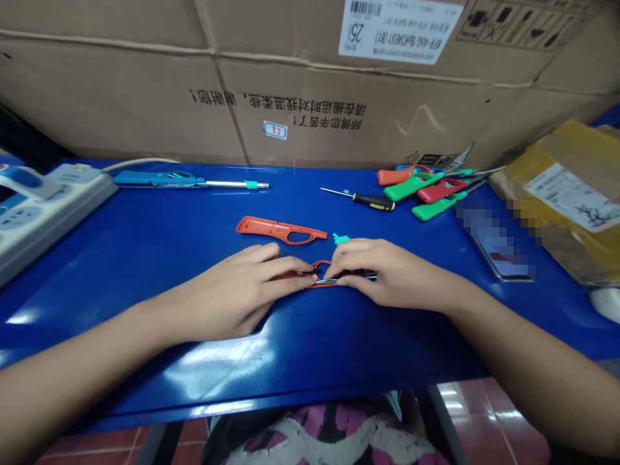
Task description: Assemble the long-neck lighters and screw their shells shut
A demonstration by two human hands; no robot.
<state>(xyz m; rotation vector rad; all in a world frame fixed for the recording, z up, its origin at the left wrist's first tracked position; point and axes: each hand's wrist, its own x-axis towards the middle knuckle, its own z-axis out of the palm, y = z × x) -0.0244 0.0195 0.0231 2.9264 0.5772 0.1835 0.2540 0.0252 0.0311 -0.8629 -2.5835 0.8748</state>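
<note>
An orange lighter half-shell (pixel 322 285) with a finger loop lies low over the blue table, partly hidden by my fingers. My left hand (pixel 247 284) pinches its left part. From the other side, my right hand (pixel 387 268) grips near the loop, where thin wires and a dark part show along the shell. Just beyond my hands rests a separate orange handle half (pixel 281 229), its hollow side up. A small teal plastic piece (pixel 340 238) sits behind my right fingers.
Behind stands a large cardboard box (pixel 290 84). A screwdriver (pixel 372 201) and several green and red lighters (pixel 426 187) lie at the back right, near a phone (pixel 498 248) and a taped parcel (pixel 566 200). At left are a blue lighter (pixel 159 179) and a power strip (pixel 48 203).
</note>
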